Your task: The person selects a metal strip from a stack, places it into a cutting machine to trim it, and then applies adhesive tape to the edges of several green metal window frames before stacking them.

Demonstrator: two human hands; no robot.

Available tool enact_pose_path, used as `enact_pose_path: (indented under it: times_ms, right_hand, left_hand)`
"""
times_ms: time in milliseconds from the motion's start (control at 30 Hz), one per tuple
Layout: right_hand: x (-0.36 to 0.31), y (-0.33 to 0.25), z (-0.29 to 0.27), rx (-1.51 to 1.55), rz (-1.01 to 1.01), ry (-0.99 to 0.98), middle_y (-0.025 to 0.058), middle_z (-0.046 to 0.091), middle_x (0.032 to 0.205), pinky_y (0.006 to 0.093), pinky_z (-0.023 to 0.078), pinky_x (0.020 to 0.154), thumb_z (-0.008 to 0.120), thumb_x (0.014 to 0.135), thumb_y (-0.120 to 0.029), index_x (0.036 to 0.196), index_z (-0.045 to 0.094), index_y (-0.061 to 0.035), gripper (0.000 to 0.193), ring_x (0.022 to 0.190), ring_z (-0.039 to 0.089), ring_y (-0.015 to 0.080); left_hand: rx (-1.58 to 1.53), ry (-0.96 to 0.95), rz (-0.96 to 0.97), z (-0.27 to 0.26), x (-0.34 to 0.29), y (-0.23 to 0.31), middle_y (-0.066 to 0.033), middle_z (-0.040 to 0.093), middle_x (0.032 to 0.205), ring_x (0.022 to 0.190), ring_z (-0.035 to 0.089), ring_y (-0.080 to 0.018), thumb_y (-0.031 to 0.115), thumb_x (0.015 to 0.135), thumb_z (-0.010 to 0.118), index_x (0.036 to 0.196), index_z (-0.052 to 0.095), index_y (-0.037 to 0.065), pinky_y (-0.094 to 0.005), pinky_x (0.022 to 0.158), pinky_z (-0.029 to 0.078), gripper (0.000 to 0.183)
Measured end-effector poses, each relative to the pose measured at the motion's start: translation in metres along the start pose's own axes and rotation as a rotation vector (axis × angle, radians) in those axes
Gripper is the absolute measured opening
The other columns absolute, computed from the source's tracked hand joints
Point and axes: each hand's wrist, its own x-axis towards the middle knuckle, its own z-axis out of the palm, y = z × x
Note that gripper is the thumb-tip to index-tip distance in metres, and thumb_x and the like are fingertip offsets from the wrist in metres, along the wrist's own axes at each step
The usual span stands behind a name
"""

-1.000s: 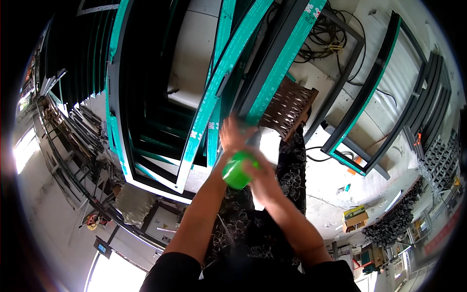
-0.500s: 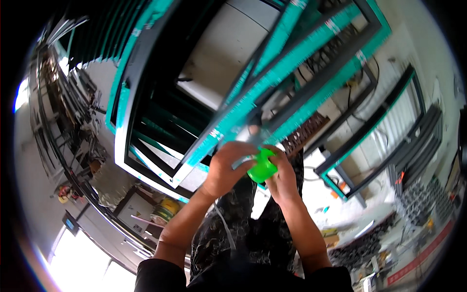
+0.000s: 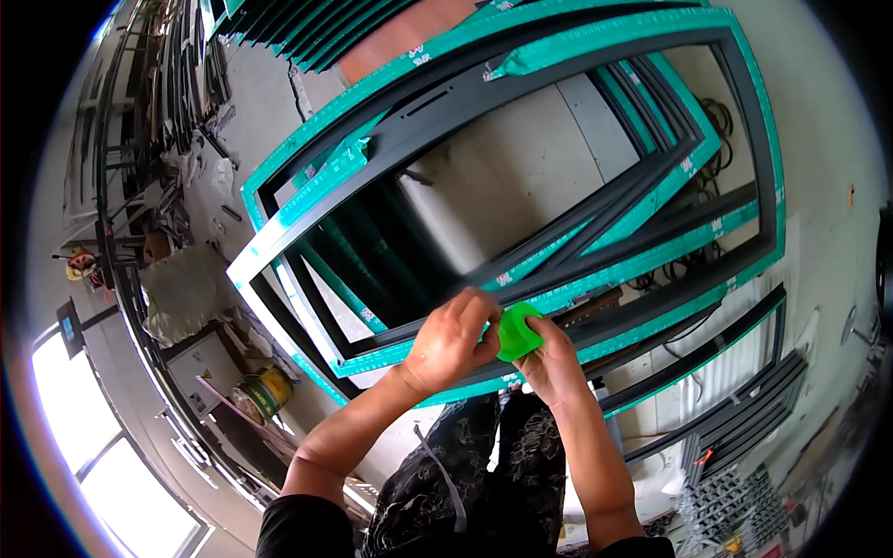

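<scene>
A bright green, rounded, smooth object (image 3: 519, 333) sits in my right hand (image 3: 553, 363), its thumb and fingers closed on the side; its exact kind I cannot make out. My left hand (image 3: 448, 346) is closed just left of it, back of the hand upward, with its fingertips near or against the green surface. Whether the left fingers pinch something small is hidden. Just beyond both hands lies the lower rail of a large dark frame (image 3: 642, 296) edged with teal protective film. More frames of the same kind lie beneath and inside it, overlapping at angles.
Finned teal-and-black panels (image 3: 307, 33) stand at the far left. Long metal profiles (image 3: 200, 56) fill a rack along the left. A yellow-green bucket (image 3: 263, 392) is at lower left. Another dark frame, stacked profiles (image 3: 744, 409) and grey metal pieces (image 3: 735, 507) lie on the right.
My view has swung, so the frames appear more level and fuller. My left hand sits slightly lower and the green object slightly right, still in the right hand.
</scene>
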Motion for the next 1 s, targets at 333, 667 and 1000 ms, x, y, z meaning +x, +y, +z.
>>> enact_pose_path:
  times_ms: [333, 667, 1000]
  right_hand:
    - [0.094, -0.018, 0.055, 0.105, 0.139, -0.047, 0.0118, 0.059, 0.110, 0.0351, 0.057, 0.084, 0.063, 0.092, -0.027, 0.117, 0.052, -0.0014, 0.038, 0.096, 0.063, 0.0225]
    - [0.228, 0.077, 0.093, 0.126, 0.419, -0.030, 0.0173, 0.054, 0.114, 0.0454, 0.055, 0.087, 0.070, 0.087, -0.026, 0.122, 0.048, -0.0102, 0.045, 0.102, 0.058, 0.0278]
    - [0.384, 0.057, 0.140, 0.227, 0.299, -0.228, 0.0111, 0.065, 0.112, 0.0414, 0.058, 0.086, 0.066, 0.092, -0.025, 0.114, 0.057, -0.0046, 0.032, 0.101, 0.065, 0.0249]
  left_hand:
    - [-0.184, 0.204, -0.262, -0.063, 0.032, -0.037, -0.0052, 0.052, 0.082, 0.071, 0.053, -0.0116, -0.008, 0.084, 0.056, 0.096, 0.049, 0.002, -0.0256, 0.064, 0.046, 0.017]
    - [0.431, 0.575, -0.487, -0.208, 0.082, -0.197, -0.0169, 0.057, 0.077, 0.069, 0.059, -0.0353, 0.013, 0.085, 0.060, 0.092, 0.045, 0.002, -0.0429, 0.064, 0.048, 0.020]
    - [0.179, 0.295, -0.539, -0.152, 0.118, -0.323, -0.0188, 0.067, 0.088, 0.082, 0.066, -0.0327, 0.016, 0.079, 0.066, 0.095, 0.063, 0.002, -0.0386, 0.075, 0.051, 0.022]
